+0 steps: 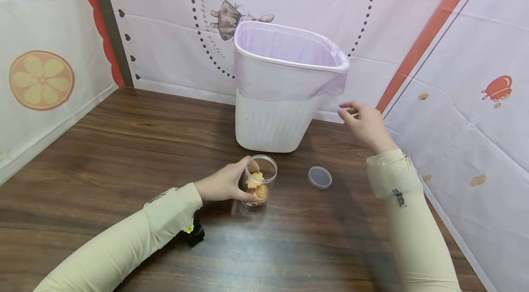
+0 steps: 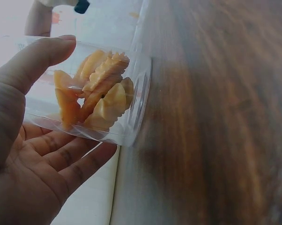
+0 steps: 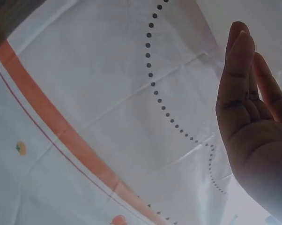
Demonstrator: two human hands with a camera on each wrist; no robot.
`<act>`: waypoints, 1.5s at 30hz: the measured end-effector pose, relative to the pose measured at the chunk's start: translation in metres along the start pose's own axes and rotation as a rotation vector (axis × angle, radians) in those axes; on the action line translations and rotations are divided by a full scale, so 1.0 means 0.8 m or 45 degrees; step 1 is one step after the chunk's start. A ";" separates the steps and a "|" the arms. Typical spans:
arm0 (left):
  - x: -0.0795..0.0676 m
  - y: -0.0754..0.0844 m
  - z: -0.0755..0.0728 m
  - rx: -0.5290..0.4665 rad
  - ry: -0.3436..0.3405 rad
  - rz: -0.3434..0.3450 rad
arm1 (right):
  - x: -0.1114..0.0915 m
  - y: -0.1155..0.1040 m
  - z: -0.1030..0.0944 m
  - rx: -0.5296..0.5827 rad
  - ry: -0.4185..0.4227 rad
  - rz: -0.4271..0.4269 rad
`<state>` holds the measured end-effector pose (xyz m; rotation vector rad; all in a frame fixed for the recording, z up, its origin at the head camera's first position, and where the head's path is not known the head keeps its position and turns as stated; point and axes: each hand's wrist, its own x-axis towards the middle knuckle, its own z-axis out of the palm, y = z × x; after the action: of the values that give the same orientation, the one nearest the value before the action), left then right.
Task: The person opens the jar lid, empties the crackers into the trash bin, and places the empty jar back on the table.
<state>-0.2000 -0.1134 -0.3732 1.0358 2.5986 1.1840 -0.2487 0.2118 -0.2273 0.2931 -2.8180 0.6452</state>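
Observation:
My left hand [image 1: 225,182] grips a clear plastic jar [image 1: 264,166] from its left side, thumb in front and fingers behind. The jar is lidless and upright on the table. Several golden cookies [image 2: 101,86] with ridged edges lie inside it, as the left wrist view shows. My right hand [image 1: 363,124] hovers above the table at the right, beside the bin. Its fingers are loosely bent, thumb close to the index finger, and nothing shows between them. A round clear lid [image 1: 320,177] lies flat on the table between the jar and my right forearm.
Behind the jar stands a tall white trash bin [image 1: 270,122] lined with a thin lilac bag [image 1: 289,83] folded over its rim. Printed white cloth [image 1: 165,12] walls the dark wooden table [image 1: 165,136] at the back and both sides.

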 end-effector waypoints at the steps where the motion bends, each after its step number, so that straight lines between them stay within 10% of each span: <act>1: 0.000 0.000 0.000 -0.002 0.001 -0.001 | 0.003 -0.004 -0.003 0.001 0.023 -0.006; 29: 0.001 -0.003 0.000 -0.001 0.000 0.029 | 0.036 -0.038 -0.056 0.000 0.216 0.086; 45: -0.001 -0.004 0.000 -0.006 -0.005 0.019 | 0.066 -0.051 -0.070 0.128 0.112 0.120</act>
<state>-0.2015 -0.1153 -0.3758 1.0578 2.5889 1.1894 -0.2791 0.1935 -0.1475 0.1466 -2.7332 0.8020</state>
